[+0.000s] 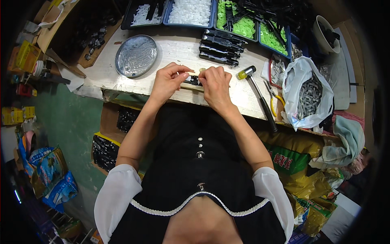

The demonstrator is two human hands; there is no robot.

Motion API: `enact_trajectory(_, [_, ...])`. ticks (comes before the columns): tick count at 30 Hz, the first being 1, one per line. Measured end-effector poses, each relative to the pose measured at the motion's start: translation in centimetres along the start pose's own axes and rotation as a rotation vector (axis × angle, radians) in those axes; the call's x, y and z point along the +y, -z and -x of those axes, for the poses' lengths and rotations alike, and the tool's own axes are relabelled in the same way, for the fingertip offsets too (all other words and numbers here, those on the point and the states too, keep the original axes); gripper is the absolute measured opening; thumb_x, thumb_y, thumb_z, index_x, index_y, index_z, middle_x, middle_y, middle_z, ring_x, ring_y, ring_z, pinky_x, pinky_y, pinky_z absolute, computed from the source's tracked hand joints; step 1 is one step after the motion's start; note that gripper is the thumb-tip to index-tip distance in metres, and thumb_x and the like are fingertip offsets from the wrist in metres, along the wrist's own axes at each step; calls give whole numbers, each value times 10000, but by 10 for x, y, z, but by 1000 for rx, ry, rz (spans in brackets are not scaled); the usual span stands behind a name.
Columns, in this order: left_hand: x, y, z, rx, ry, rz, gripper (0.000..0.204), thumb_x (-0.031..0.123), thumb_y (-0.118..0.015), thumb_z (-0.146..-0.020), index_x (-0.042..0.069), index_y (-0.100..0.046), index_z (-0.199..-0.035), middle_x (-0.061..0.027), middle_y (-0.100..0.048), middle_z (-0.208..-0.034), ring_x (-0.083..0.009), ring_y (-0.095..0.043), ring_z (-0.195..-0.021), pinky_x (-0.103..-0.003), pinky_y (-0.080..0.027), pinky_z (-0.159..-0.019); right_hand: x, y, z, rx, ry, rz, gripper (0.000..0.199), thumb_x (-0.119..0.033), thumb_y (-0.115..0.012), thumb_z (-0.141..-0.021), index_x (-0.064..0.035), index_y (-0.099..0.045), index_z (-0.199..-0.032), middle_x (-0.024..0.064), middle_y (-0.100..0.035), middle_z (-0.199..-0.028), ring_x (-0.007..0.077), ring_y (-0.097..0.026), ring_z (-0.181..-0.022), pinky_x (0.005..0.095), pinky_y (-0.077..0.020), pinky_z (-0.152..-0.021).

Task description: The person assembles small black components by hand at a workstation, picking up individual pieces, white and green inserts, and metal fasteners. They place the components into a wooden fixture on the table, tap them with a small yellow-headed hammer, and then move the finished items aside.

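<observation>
Both hands work at the near edge of the workbench [178, 49], close together. Left hand [167, 81] has thumb and forefinger pinched toward a small pale piece; whether it truly grips it I cannot tell, too small. Right hand [215, 83] is curled closed, fingertips pressing on the small black part [191, 80], which lies on the bench just inside the near edge, between the two hands.

Behind the left hand, toward the left edge: a round metal tin [136, 55] holding clear small pieces. Behind the right hand: a stack of black flat parts [221, 48]. Just right of the right hand lies a hammer [256, 91] (yellow-and-black head, dark handle running off the near edge). Beside it, pliers with yellow grips [276, 97].

Along the far edge: trays of white pieces [190, 12] and green pieces [241, 22]. At the right edge, a white plastic bag [306, 91] of grey metal parts, open.
</observation>
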State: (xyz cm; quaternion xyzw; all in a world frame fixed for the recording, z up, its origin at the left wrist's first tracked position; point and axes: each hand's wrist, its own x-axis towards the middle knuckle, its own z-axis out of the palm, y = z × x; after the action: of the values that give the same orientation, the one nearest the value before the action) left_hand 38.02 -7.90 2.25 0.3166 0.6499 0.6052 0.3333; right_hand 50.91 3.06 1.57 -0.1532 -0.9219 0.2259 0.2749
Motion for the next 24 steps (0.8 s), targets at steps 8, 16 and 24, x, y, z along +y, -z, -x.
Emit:
enact_trajectory(8, [-5,0,-4,-61,9,-188,157,34,-599,-791,12,-643,-940,11,-472,-742,-29,-443,-513,-175,-394,-421,-1,-16,0,-3,54,111,99,-43,-568,-748,-81,-499,-807,46,-476,-788,233,-427,-799,371,-274,-726])
enact_trajectory(16, [3,0,-15,-147,-106,-566,153,33,-668,-695,3,-642,-842,-50,-510,-689,-130,-508,-537,-261,-427,-452,3,-8,-3,-76,64,122,105,-38,-569,-741,-94,-519,-815,37,-480,-795,228,-431,-811,368,-279,-728])
enact_trajectory(24, [19,-10,-32,-226,-124,-883,217,109,-717,-609,-12,-601,-748,-139,-586,-690,-261,-579,-637,-338,-447,-594,27,19,-4,85,30,-50,101,-31,-568,-724,-95,-550,-801,35,-511,-803,226,-468,-818,364,-297,-683])
